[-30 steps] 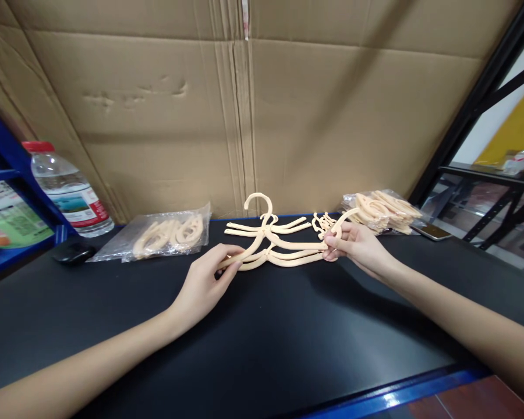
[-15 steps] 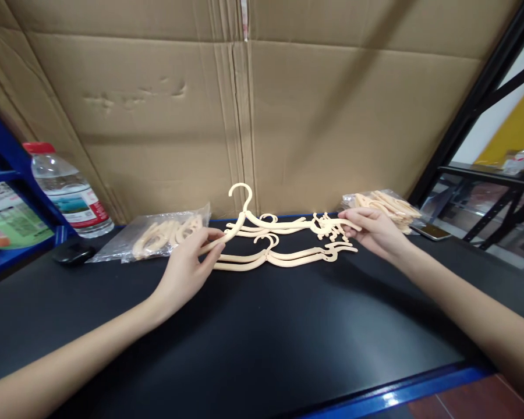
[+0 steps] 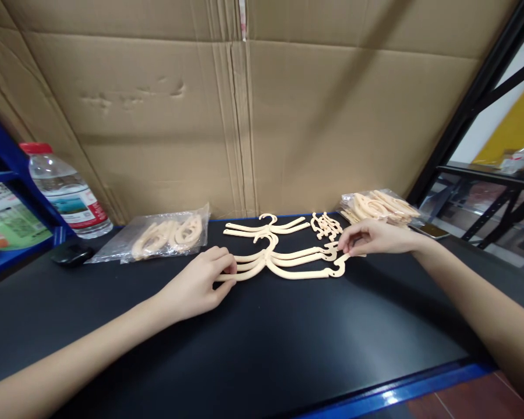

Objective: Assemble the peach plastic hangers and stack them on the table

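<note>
Several cream plastic hangers (image 3: 283,262) lie flat in a stack on the black tabletop (image 3: 253,343). My left hand (image 3: 198,286) has its fingers curled onto the left arm of the nearest hanger. My right hand (image 3: 373,237) pinches the right end of the same hanger. Two more hangers (image 3: 266,226) lie just behind, near the cardboard. A small heap of cream clips (image 3: 326,225) sits beside them, just left of my right hand.
A clear bag of cream parts (image 3: 166,234) lies at the left, another bag (image 3: 382,208) at the right with a phone (image 3: 430,231) beside it. A water bottle (image 3: 65,192) and a black mouse (image 3: 72,254) are far left. A cardboard wall (image 3: 244,116) closes the back.
The hanger that both hands held up above the table has come down onto the stack. Both hands dropped with it and moved slightly nearer.
</note>
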Demonstrator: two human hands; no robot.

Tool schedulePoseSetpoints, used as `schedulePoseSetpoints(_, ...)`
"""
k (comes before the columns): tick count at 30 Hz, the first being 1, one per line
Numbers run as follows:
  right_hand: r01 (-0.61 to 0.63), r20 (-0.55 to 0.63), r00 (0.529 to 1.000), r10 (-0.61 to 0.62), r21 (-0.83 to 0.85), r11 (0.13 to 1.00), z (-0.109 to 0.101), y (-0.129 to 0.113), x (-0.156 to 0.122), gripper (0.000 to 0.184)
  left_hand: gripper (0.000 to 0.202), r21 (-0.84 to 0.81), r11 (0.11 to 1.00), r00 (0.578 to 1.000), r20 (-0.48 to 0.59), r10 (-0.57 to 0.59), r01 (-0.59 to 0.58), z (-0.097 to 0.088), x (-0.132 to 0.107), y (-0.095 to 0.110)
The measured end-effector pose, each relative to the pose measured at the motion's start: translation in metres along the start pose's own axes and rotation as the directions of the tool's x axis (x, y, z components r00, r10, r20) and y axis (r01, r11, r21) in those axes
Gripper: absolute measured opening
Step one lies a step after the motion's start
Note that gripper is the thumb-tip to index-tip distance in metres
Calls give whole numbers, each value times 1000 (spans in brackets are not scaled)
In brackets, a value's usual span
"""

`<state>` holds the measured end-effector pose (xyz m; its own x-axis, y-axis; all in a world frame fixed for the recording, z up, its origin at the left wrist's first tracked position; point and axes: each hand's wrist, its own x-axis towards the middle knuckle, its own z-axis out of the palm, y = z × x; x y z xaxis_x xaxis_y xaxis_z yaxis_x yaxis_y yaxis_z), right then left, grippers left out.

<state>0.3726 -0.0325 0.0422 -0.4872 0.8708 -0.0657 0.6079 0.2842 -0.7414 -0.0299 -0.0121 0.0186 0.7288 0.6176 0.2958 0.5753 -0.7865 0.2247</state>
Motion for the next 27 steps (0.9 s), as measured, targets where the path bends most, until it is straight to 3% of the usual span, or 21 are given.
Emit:
schedulePoseSetpoints(6, -42, -143, 990, 23, -130, 991, 5, 9, 6, 33, 4, 62, 998, 1000, -2, 29, -29, 2, 0, 2)
schedulePoseSetpoints(10, -58, -170, 985, 22, -207, 977, 6, 10, 7, 33, 7, 140, 989, 998, -15, 54, -51, 2, -1, 2)
schedulePoseSetpoints(17, -128, -227, 973, 49, -346, 930, 9, -2, 6, 30, 8, 217, 974, 996, -39, 81, -71, 3, -1, 2)
schedulePoseSetpoints(20, -101, -263, 965, 1, -369, 924, 15, -9, 7, 31, 8, 228, 971, 995, -61, 82, -66, 3, -1, 2)
schedulePoseSetpoints(27, 22, -125, 990, -62, -298, 954, 38, -19, 12, 50, 12, 175, 983, 998, -35, 57, -50, -1, -3, 4)
